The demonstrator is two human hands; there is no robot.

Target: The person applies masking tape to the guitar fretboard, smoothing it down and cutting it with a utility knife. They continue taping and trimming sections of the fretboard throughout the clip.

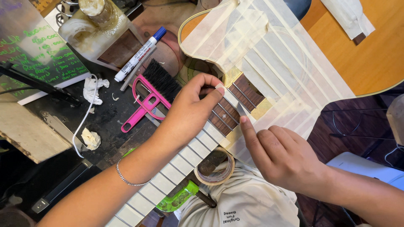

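Observation:
An acoustic guitar [370, 59] lies across the bench, its top and fretboard [176, 170] covered with strips of cream masking tape. A few dark wooden fret spaces [248, 92] show bare near the soundhole. My left hand [191, 111] rests on the fretboard and pinches a tape strip at its edge. My right hand [280, 155] holds a small metal blade [241, 110], its forefinger pressing the blade's tip against the fretboard beside the left fingers.
A roll of masking tape [216, 168] sits under the neck, above a green tool [176, 197] and a white cloth [248, 201]. A pink brush [149, 98], a white marker [139, 54], crumpled paper bits [93, 90] and a written board [38, 54] lie to the left.

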